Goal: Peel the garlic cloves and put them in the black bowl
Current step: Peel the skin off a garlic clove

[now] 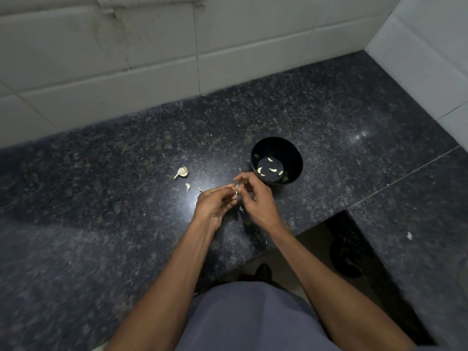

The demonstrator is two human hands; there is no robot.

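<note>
Garlic clove (236, 191) sits between your two hands, just above the counter (101, 198), near and left of the black bowl (276, 160). Your left hand (215, 202) curls its fingers round the clove from the left; your right hand (255, 196) pinches at its top with thumb and forefinger, the other fingers loosely bent. Both grips are closed on that one clove. Black bowl stands upright on the counter, just beyond your right hand, with several peeled cloves (269, 169) lying on its bottom. Left of your hands: a part garlic bulb (181, 172), then one loose clove (187, 186) and a small piece (199, 189) nearer you. Scraps of skin (241, 209) lie between your wrists. White tiled wall (152, 59) runs along the far edge.
</note>
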